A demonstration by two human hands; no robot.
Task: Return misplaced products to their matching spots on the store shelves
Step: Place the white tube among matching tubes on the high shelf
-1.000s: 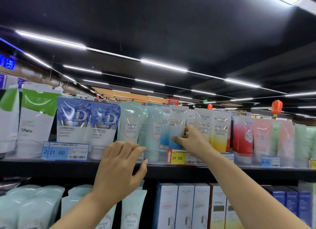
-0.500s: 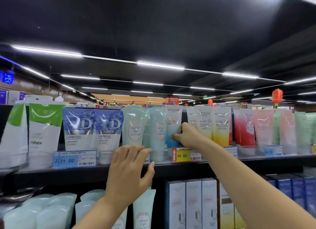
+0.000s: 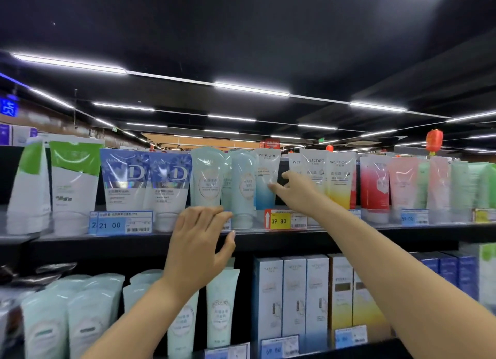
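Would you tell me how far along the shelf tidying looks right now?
Mid-step. The right hand pinches the blue-white tube already standing upright on the top shelf; the left hand hovers open below. Letting go remains; whether other items are misplaced isn't clear.

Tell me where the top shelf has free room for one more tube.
One dark gap shows between the blue-white tube that the right hand pinches and the yellow tubes. Elsewhere the tubes stand packed.

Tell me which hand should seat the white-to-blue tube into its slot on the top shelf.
Right hand: its fingers already pinch the white-to-blue tube. The left hand hangs open, lower, before the shelf edge.
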